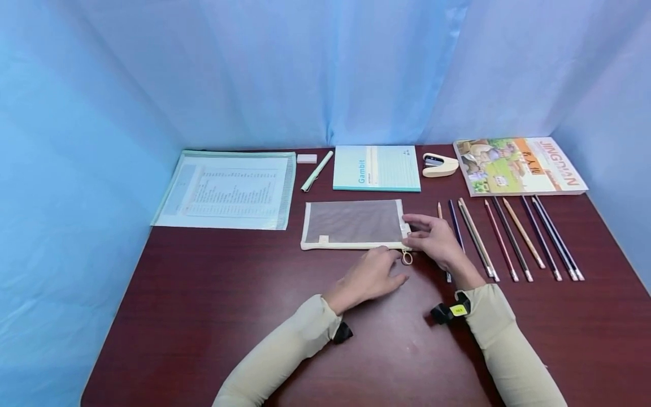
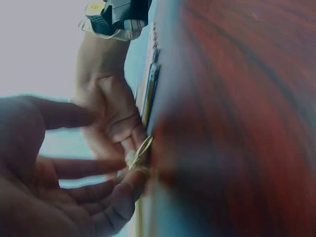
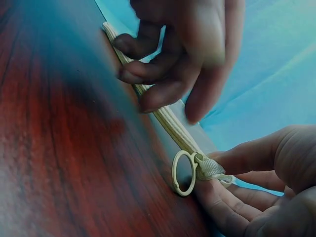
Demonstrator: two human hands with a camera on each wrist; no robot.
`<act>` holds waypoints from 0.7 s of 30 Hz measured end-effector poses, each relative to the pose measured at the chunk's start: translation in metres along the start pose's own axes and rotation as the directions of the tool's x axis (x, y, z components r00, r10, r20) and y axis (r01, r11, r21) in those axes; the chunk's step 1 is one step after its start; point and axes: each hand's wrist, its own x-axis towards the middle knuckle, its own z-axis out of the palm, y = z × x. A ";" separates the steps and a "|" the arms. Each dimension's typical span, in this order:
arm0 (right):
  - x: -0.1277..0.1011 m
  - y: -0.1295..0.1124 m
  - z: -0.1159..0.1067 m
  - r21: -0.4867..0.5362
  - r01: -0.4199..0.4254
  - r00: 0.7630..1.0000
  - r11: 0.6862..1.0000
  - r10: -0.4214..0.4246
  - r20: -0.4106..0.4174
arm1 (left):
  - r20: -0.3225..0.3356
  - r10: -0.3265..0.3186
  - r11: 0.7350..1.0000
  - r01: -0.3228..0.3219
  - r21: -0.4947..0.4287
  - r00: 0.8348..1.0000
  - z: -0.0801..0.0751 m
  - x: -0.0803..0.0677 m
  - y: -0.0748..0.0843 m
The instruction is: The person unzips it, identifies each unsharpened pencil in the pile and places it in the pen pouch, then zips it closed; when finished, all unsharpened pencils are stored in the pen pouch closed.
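Observation:
A pale mesh zip pouch (image 1: 351,222) lies on the table with its cream zipper (image 3: 170,123) along the near side. My right hand (image 1: 436,238) is at the pouch's right end, thumb and fingers pinching the fabric tab at the zipper's end. Beside that grip hangs the round zipper pull ring (image 3: 174,174). My left hand (image 1: 370,275) hovers at the near edge just left of the ring, its fingers loosely bent and nothing held in them. In the right wrist view the left fingers (image 3: 163,94) overlap the zipper.
Several pencils (image 1: 516,240) lie right of the pouch. Behind stand out a Gambit notebook (image 1: 391,167), a stapler (image 1: 442,169), a picture-covered book (image 1: 508,167), a light green pen (image 1: 317,171) and a white eraser (image 1: 307,159). A clear document folder (image 1: 229,221) lies at the left.

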 end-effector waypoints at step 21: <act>0.002 0.001 0.002 0.081 -0.019 0.999 0.997 0.021 -0.027 | -0.172 -0.385 0.885 0.310 -0.346 0.907 0.031 0.032 0.001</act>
